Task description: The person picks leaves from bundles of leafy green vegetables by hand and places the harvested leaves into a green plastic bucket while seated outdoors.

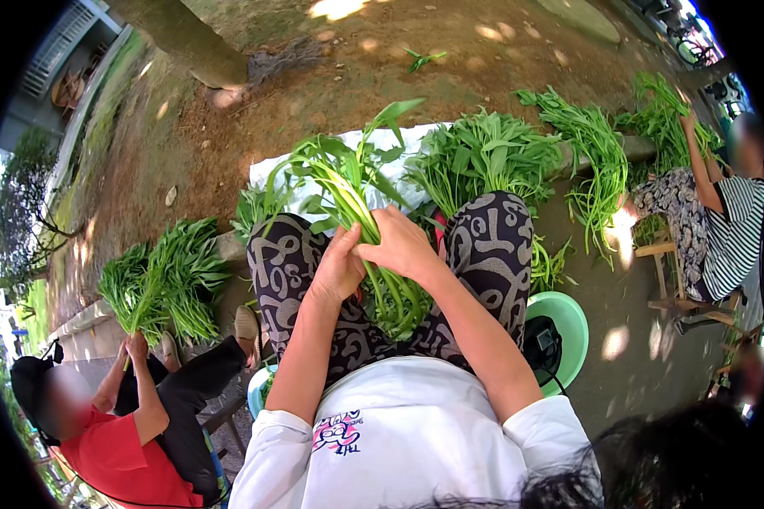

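The left hand and the right hand are both grasping a bunch of long-stemmed greens, with fingers closing around the pale stems. The bunch is hovering above the gap between the person's thighs, its leafy tips leaning away from the body, up and to the left. The right hand is pressing close against the left one, sitting slightly farther from the body. Stems are running down below the hands toward leaves that are lying between the thighs; whether these are belonging to the bunch, I cannot tell. Beyond the knees, a white sheet is lying on the ground, and a leafy pile is spreading just beside its right side. A looser heap is trailing farther right. A green basin is standing beside the right thigh, holding a dark item with a cord. At the left, a co-worker in red is gripping stems near another pile. At the far right, a co-worker in stripes is sitting on a wooden seat, reaching a hand to more greens
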Demonstrator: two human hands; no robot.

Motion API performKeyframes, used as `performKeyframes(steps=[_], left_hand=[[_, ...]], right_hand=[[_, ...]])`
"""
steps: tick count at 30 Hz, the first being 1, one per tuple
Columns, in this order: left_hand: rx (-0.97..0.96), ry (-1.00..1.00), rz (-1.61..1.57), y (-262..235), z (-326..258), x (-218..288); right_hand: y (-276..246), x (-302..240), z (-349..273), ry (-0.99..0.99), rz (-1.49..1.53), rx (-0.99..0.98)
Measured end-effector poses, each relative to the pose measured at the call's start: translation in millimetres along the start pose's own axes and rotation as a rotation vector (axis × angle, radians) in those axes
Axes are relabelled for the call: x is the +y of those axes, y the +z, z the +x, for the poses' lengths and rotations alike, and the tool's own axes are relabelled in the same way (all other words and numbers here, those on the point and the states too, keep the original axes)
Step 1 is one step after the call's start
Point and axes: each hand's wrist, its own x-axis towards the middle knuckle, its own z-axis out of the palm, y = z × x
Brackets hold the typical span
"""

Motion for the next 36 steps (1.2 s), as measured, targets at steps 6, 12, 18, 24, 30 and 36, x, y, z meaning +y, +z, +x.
performKeyframes(steps=[6,12,18,24,30,36], left_hand=[[0.01,0.093,0.025,12.1,4.3,-11.3],[0.077,0.118,0.074,-3.9,12.2,-8.5],[0.18,0.157,0.07,3.1,5.3,0.0],[0.246,0.179,0.106,5.2,3.4,2.3],[0.197,0.149,0.133,0.9,10.7,-7.1],[0.189,0.208,0.055,-2.5,14.2,-10.9]], right_hand=[[10.2,36.7,-5.5,-0.215,0.361,0.228],[17.2,42.6,3.1,-0.189,0.437,0.243],[9.3,38.0,7.4,-0.067,0.666,0.289],[-19.4,36.9,5.3,-0.077,1.016,0.565],[15.3,48.3,16.8,-0.059,0.672,0.281],[26.0,40.4,14.9,-0.201,0.45,0.177]])
